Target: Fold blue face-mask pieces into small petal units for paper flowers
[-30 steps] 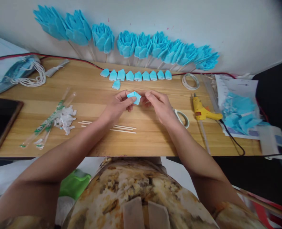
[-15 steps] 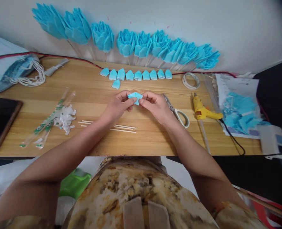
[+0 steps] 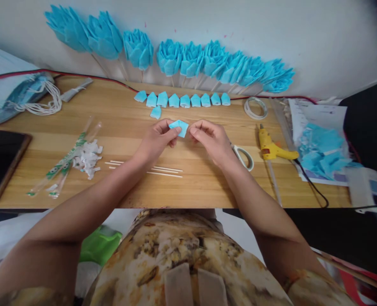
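Observation:
A small folded piece of blue paper [image 3: 182, 127], shaped like a petal, is pinched between the thumb and fingers of my left hand [image 3: 159, 138]. Just off its right edge is my right hand [image 3: 209, 138], thumb and fingertips drawn together; whether they hold anything is hidden. Beyond my hands lies a row of similar folded blue petals [image 3: 195, 100], with a single petal [image 3: 155, 112] in front of the row. Scissors [image 3: 244, 158] lie beside my right hand, their blades mostly hidden behind it. Thin wooden sticks [image 3: 166, 170] rest on the table under my left forearm.
Several blue paper flowers [image 3: 169, 57] on sticks lean against the wall. On the right are a tape roll [image 3: 255, 108], a yellow glue gun [image 3: 273, 146] and a bag of blue pieces [image 3: 322, 148]. Leftward lie white scraps [image 3: 88, 159], plastic wrappers [image 3: 64, 163] and a phone [image 3: 3, 163].
My right fingertips have moved off the blue petal, slightly to the right. The petal now stays in my left hand and shows more of its face.

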Available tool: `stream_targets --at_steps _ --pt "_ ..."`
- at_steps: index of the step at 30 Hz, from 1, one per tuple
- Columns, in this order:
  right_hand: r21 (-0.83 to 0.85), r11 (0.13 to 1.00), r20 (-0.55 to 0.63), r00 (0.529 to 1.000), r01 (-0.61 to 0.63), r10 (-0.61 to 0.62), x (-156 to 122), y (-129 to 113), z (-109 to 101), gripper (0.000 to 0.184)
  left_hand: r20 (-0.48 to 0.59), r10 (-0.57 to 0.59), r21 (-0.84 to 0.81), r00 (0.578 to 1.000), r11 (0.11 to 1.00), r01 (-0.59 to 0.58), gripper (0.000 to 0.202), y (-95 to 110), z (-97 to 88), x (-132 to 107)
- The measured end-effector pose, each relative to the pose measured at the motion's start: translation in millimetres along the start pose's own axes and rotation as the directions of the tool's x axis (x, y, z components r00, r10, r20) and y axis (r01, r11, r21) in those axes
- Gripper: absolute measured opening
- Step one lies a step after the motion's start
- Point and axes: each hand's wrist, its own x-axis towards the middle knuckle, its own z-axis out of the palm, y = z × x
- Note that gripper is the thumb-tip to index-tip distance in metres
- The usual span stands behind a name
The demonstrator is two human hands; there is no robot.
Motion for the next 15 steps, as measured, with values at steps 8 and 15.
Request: stream_targets --at_steps 8,15 --pt "-0.057 0.998 0.004 1.000 -0.019 0.019 0.9 3.9 2.8 0.026 0.001 0.003 0.064 1.000 0.998 -0.003 0.020 2.2 2.2 -1.0" --pt "-0.062 0.998 -0.020 1.000 0.006 -0.007 2.9 8.7 3.7 0.020 0.019 0.006 0.043 1.000 0.999 -0.007 0.019 2.4 2.8 -2.1"
